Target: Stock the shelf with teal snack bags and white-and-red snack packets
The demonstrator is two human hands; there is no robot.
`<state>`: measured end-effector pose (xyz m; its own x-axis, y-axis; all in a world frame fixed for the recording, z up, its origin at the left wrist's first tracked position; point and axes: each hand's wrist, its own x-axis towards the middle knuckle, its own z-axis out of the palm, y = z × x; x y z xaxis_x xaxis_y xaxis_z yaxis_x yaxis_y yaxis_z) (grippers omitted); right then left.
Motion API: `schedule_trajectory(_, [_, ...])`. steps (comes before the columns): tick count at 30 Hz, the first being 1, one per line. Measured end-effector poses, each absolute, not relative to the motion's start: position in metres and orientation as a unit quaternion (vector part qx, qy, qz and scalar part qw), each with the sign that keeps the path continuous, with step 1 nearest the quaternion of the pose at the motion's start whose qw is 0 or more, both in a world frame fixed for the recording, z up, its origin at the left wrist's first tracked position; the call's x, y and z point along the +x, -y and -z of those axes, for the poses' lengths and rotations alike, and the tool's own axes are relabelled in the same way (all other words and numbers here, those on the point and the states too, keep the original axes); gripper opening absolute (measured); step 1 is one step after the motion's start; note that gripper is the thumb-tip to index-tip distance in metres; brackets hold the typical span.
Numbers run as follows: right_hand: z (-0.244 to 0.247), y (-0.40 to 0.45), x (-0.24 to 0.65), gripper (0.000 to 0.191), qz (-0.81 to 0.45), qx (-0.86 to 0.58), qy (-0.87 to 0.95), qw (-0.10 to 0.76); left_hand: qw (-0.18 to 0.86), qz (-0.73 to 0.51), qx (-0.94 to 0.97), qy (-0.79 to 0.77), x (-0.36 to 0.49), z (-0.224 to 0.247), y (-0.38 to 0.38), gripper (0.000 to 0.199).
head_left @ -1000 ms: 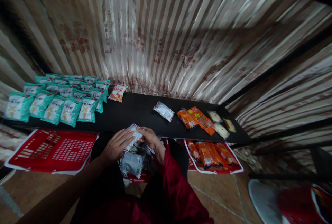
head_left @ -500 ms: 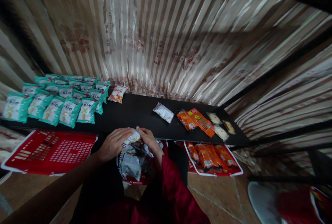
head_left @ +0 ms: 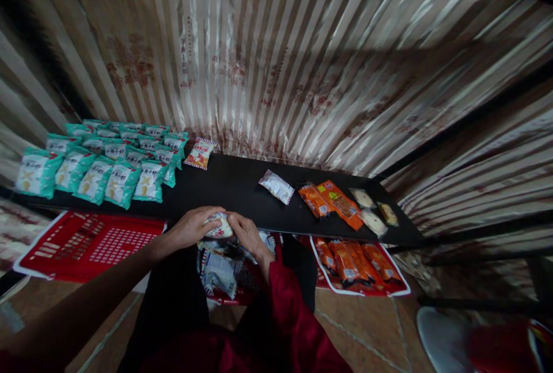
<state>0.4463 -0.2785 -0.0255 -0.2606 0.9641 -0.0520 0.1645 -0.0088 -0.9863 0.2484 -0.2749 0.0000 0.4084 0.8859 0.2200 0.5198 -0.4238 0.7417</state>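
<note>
My left hand (head_left: pixel 194 228) and my right hand (head_left: pixel 248 235) grip one small printed snack packet (head_left: pixel 219 227) between them, above the silvery packets (head_left: pixel 222 274) in the red basket (head_left: pixel 227 302), near the black shelf (head_left: pixel 233 189). If I press too strongly, I think its seal may burst; if I hold too loosely, it could slip down among the others.

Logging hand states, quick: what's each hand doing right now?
Left hand: closed, holding one side of a snack packet.
Right hand: closed, holding the same packet's other side.
</note>
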Motion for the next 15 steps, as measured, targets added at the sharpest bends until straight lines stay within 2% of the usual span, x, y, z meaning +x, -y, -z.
schedule_trajectory(8, [0.045, 0.283, 0.442, 0.04, -0.525, -0.471, 0.614, 0.354, 0.425, -0.344, 0.699, -0.46, 0.249, -0.007, 0.261, 0.026])
schedule_trajectory(15, [0.058, 0.284, 0.433, 0.04, -0.504, -0.516, 0.594, 0.356, 0.463, -0.24, 0.709, -0.476, 0.246, -0.009, 0.25, 0.043])
